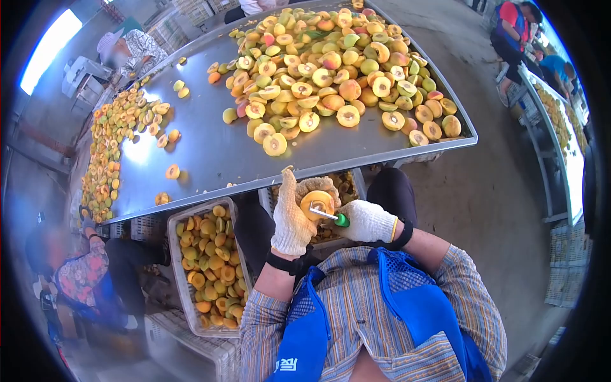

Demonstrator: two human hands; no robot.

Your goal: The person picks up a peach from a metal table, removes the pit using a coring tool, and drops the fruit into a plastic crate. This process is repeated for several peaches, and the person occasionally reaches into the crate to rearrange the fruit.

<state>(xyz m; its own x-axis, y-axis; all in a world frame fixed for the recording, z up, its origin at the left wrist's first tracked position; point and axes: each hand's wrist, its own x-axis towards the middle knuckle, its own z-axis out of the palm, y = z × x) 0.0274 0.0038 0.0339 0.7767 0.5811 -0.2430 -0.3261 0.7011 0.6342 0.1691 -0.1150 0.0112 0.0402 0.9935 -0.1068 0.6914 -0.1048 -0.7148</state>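
My left hand [291, 219], in a whitish knit glove, is closed around a peach half [317, 202] with its cut face up. My right hand [371, 221], gloved as well, grips a small pitting tool [342, 220] by its green handle. The tool's metal shaft lies over the middle of the cut face; its tip is hard to make out. Both hands are above my lap, just off the table's near edge. Underneath them, partly hidden, stands a crate [360, 184] holding fruit pieces.
A metal table [210, 143] with a raised rim carries a large heap of peach halves [331, 70] and a second pile [108, 153] on the left. Beside my leg is a white crate [175, 280] full of peach halves. Other people sit at left and stand far right near another table.
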